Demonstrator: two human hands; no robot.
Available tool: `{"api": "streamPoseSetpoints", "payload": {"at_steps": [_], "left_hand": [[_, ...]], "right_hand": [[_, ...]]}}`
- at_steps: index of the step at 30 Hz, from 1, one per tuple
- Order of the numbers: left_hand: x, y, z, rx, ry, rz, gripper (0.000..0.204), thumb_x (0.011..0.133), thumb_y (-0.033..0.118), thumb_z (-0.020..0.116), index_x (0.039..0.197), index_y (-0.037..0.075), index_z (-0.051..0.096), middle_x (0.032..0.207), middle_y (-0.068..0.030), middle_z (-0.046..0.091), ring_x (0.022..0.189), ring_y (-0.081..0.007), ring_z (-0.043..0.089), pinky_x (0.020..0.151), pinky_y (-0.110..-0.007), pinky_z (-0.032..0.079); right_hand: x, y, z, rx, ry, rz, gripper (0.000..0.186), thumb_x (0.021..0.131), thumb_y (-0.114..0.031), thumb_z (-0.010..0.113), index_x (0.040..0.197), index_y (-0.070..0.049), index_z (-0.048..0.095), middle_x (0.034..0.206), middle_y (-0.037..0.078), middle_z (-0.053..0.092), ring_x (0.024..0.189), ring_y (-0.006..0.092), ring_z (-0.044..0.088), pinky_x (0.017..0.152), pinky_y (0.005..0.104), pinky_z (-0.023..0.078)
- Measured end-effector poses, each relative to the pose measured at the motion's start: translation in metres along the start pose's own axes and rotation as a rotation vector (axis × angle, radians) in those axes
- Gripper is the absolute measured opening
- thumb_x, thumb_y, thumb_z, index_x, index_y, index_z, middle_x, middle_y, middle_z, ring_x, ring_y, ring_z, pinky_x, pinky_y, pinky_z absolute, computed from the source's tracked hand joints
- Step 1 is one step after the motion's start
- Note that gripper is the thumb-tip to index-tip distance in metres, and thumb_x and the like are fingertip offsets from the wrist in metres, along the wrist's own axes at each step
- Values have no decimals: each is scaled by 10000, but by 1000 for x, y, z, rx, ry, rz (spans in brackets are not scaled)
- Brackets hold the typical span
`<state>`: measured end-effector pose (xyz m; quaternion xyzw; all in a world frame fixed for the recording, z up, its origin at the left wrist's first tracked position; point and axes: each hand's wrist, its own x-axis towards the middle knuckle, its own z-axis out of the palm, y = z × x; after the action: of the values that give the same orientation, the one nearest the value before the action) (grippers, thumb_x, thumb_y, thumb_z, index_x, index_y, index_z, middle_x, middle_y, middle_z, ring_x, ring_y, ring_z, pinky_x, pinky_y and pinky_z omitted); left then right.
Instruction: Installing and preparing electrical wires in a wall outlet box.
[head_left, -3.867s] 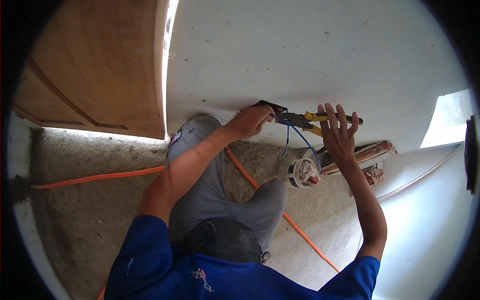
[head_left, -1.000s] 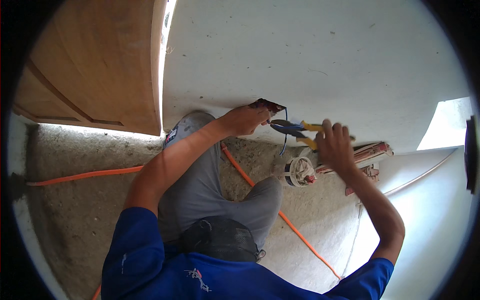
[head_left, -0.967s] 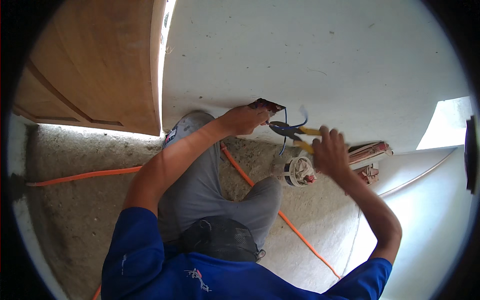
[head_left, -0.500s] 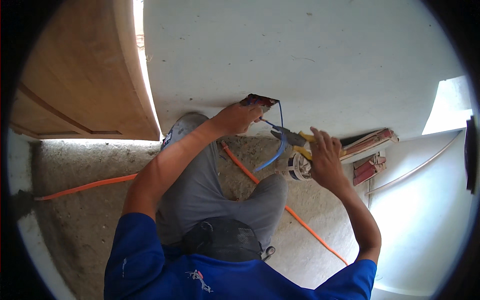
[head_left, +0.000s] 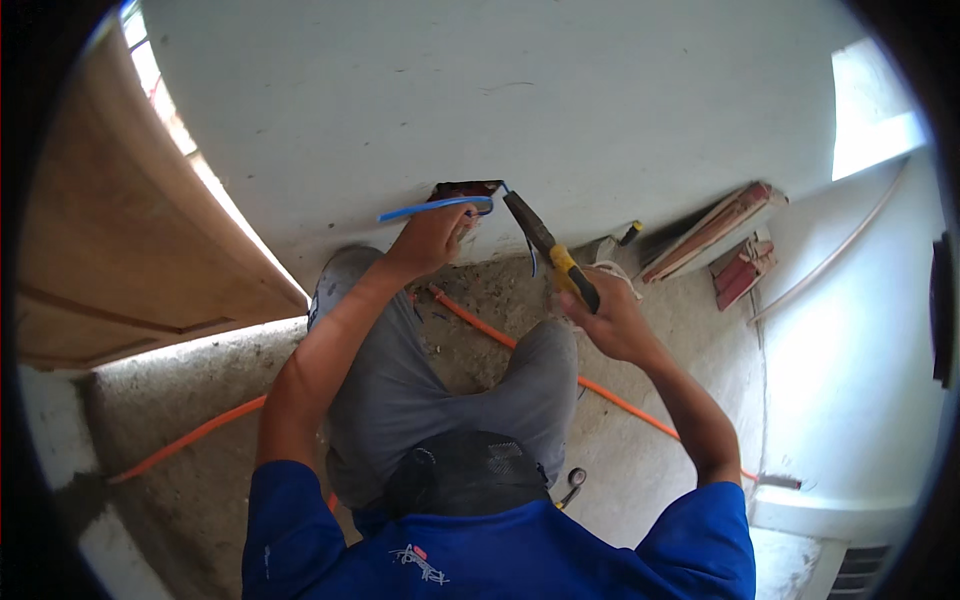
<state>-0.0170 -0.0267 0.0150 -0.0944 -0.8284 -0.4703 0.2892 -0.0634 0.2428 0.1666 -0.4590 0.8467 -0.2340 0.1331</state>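
Observation:
A recessed opening (head_left: 465, 188) with a dark reddish inside sits low in the pale wall. My left hand (head_left: 428, 242) is closed just below it, fingers pinched on a blue wire (head_left: 420, 208) whose loose length points left. In my right hand (head_left: 612, 318) is a pair of pliers (head_left: 530, 222) with yellow-and-black handles. Its jaws touch or nearly touch a blue wire at the opening's right corner; whether they grip it I cannot tell. Below the jaws hangs a thin dark-blue wire end (head_left: 532, 262).
A wooden door (head_left: 110, 240) stands at the left. Orange tubing (head_left: 478, 322) crosses the rough floor by my legs. Reddish-brown boxes (head_left: 715, 232) lean along the wall at the right, near a pale curved pipe (head_left: 840, 245). Part of a small tool (head_left: 573, 480) shows beside my hip.
The pliers have moved up to the opening and now point up-left. The blue wire's loose length, hanging near the jaws before, now points left over my left hand. The whole view has shifted.

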Motion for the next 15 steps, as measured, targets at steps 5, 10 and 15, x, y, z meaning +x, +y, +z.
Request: {"api": "streamPoseSetpoints", "payload": {"at_steps": [5, 10, 15], "left_hand": [[-1, -10, 1, 105, -18, 49, 145, 880, -18, 483, 1002, 24, 550, 849, -152, 607, 761, -370, 593, 665, -422, 468], [-5, -7, 3, 42, -18, -94, 121, 975, 89, 427, 952, 36, 534, 765, -120, 574, 628, -278, 593, 613, -415, 463], [-2, -17, 4, 67, -4, 12, 143, 991, 109, 410, 911, 42, 507, 699, -89, 522, 559, -228, 569, 564, -377, 446]], "right_hand": [[4, -3, 44, 618, 54, 137, 316, 969, -292, 566, 892, 14, 571, 704, 45, 588, 621, 122, 568, 591, 287, 454], [-1, 16, 54, 728, -210, 253, 332, 992, -303, 542, 976, 23, 599, 720, 36, 603, 631, 100, 580, 601, 269, 488], [-15, 16, 55, 784, -52, 249, 362, 987, -339, 568, 961, 21, 593, 717, 39, 611, 627, 102, 590, 597, 277, 494]]}}
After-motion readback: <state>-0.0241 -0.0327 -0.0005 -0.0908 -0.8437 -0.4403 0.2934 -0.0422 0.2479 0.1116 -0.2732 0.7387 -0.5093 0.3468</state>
